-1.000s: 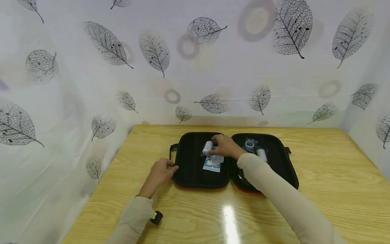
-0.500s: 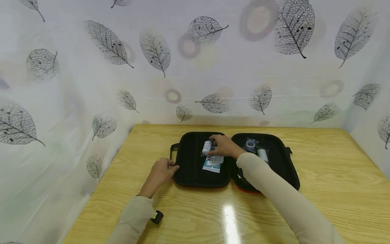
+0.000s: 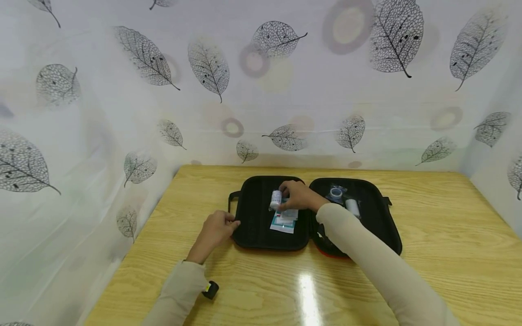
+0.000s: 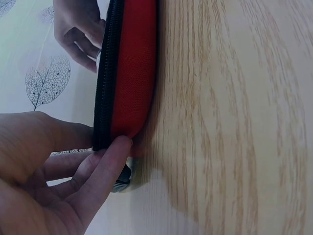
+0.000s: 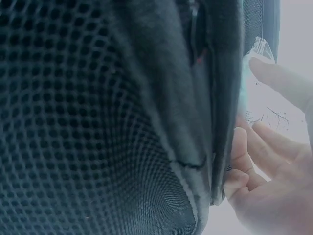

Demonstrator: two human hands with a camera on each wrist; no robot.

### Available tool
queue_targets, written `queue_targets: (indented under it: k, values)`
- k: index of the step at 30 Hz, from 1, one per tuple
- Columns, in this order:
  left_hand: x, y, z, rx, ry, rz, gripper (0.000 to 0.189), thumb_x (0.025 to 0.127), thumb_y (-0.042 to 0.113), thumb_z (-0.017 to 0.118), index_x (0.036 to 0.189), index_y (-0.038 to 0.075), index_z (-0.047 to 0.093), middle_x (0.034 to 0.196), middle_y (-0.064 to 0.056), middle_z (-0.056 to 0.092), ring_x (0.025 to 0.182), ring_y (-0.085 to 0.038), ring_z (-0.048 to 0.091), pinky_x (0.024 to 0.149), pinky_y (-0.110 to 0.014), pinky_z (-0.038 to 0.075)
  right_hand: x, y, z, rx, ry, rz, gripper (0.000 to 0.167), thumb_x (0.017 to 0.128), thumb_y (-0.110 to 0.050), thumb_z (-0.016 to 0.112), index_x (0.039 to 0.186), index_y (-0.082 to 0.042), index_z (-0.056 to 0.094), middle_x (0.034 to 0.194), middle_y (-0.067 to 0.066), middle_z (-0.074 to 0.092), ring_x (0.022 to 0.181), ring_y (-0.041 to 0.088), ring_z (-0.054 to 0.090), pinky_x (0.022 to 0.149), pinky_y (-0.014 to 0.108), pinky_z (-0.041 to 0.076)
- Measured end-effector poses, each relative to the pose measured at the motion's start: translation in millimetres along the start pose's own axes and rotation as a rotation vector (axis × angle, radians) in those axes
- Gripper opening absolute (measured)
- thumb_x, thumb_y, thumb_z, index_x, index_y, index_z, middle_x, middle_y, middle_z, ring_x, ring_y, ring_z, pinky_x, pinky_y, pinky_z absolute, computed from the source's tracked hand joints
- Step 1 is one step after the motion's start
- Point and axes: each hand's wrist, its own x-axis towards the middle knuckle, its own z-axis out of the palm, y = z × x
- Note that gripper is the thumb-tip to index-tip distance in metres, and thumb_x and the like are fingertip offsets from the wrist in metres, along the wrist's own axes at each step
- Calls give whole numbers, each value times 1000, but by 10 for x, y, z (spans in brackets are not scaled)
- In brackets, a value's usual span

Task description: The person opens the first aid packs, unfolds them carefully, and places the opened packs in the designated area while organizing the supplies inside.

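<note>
A black-lined zip case (image 3: 250, 226) with a red shell lies unfolded on the table. My left hand (image 3: 218, 228) pinches its left edge near the front corner; in the left wrist view the thumb and fingers (image 4: 105, 174) grip the zipped red rim (image 4: 134, 73). Over the left half, my right hand (image 3: 299, 195) holds a white printed bandage roll (image 3: 276, 199) in clear wrap, between thumb and fingers. Flat white-and-teal packets (image 3: 282, 225) lie under and in front of this hand. In the right wrist view, clear wrapping (image 5: 261, 49) shows beside the thumb; the case wall hides the rest.
The case's right half holds a tape roll (image 3: 336, 194) in clear wrap and a white roll (image 3: 352, 207). A black handle (image 3: 234, 195) sticks out on the left. Mesh lining (image 5: 73, 122) fills much of the right wrist view. Behind the wooden table (image 3: 440, 217) hangs a leaf-print curtain.
My right hand has shifted slightly left, and the white bandage roll has turned more upright with it. The packets have slid a little left and forward. The left hand keeps its grip.
</note>
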Motion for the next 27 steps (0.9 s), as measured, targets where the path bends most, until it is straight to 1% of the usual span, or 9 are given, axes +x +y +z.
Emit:
queue_targets:
  k: [4, 8, 11, 13, 19, 27]
  values:
    - [-2, 0, -1, 0, -7, -12, 26, 96, 13, 70, 114, -6, 73, 85, -7, 73, 68, -14, 63, 62, -31, 53, -4, -1, -6, 5, -14, -9, 64, 83, -25, 86, 132, 5, 57, 122, 21, 66, 111, 34, 64, 93, 46, 54]
    - [-5, 2, -1, -1, -2, -15, 26, 96, 13, 70, 113, -7, 73, 84, -6, 72, 69, -14, 65, 62, -31, 53, -6, -2, -5, 19, -27, -21, 72, 84, -27, 86, 139, 5, 53, 124, 21, 65, 113, 34, 63, 94, 47, 53]
    - [-4, 7, 4, -6, -1, -16, 27, 96, 14, 70, 113, -6, 73, 81, -5, 72, 66, -14, 66, 60, -31, 53, -1, 2, 3, 16, -30, -28, 76, 85, -29, 84, 143, 4, 50, 125, 21, 65, 114, 34, 63, 95, 48, 53]
    - [-3, 13, 8, -9, -3, -20, 27, 96, 14, 71, 114, -6, 73, 80, -5, 72, 65, -13, 65, 59, -30, 52, 2, 4, 12, 9, -30, -23, 75, 86, -31, 84, 144, 3, 50, 125, 21, 65, 114, 34, 63, 95, 48, 53]
    - [-2, 18, 9, -2, -6, -20, 26, 96, 14, 71, 113, -5, 74, 80, -4, 71, 64, -13, 64, 58, -30, 51, -4, 0, 28, -1, -15, -18, 69, 86, -30, 83, 139, 3, 55, 124, 21, 65, 111, 34, 64, 93, 48, 53]
    - [-3, 13, 6, -7, -9, -16, 26, 96, 14, 70, 113, -5, 74, 79, -4, 71, 63, -13, 62, 58, -30, 50, -12, 3, 24, 8, 7, -33, 67, 85, -30, 84, 137, 3, 57, 122, 19, 67, 111, 33, 64, 93, 47, 54]
